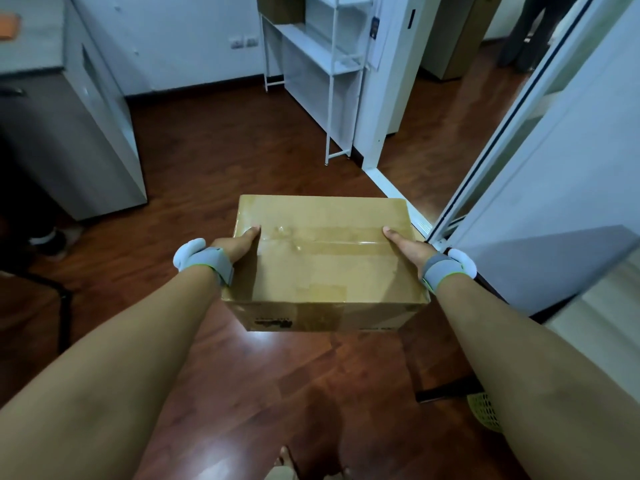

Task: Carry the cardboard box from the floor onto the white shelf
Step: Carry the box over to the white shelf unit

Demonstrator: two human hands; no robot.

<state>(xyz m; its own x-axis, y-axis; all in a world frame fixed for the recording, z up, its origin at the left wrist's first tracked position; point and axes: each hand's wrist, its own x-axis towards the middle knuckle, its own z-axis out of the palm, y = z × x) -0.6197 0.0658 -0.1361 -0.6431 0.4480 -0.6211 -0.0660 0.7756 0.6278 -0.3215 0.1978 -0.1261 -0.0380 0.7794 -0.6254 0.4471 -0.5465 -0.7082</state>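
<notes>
A person held a sealed cardboard box [325, 258] between both bare hands, clear of the dark wooden floor [214, 161]. The left hand [235, 245] was clamped against the box's left side, its thumb lying flat across the taped top; the right hand [410, 249] gripped the opposite side the same way, thumb pointing inward along the clear tape. The remaining fingers of both hands were hidden behind the box's sides. A grey strap with a white device circled each wrist.

Beyond the hands, ahead and slightly to the right, stood the white shelf [332, 67], a slim metal-framed unit against the wall, well apart from the box. Another brown box [280, 6] sat on one of its upper levels. To the left of the left hand stood a grey cabinet [79, 133]. To the right of the right hand ran a white sliding door frame [512, 133], with a second room visible past it.
</notes>
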